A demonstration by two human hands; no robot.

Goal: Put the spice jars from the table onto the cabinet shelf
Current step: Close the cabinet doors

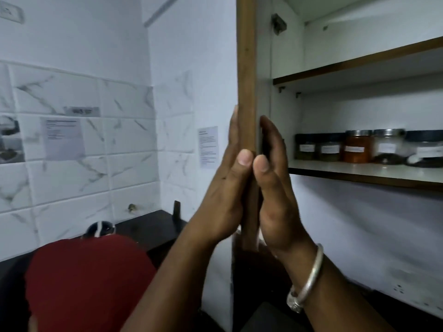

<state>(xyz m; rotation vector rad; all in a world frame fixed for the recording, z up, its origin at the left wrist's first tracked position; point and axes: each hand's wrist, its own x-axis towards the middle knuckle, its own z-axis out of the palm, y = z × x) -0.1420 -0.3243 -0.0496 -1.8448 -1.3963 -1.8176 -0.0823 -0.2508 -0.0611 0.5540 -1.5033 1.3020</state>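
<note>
Several spice jars stand in a row on the lower cabinet shelf [359, 172]: two dark-lidded jars of green spice [329, 148], an orange-filled jar [358, 147] with a metal lid, a clear one [388, 147] and a dark-lidded one [425, 149] at the right edge. The cabinet door [247, 80] stands open, seen edge-on. My left hand [225, 188] presses flat on its outer face and my right hand [275, 188], with a silver bangle on the wrist, on its inner face. Both thumbs meet on the door's wooden edge. No jar is in either hand.
An upper shelf [359, 63] sits above the jars. Marble-look wall tiles with taped paper notes [63, 137] fill the left. A dark countertop [148, 226] runs below, with a person's red cap [88, 283] in the lower left.
</note>
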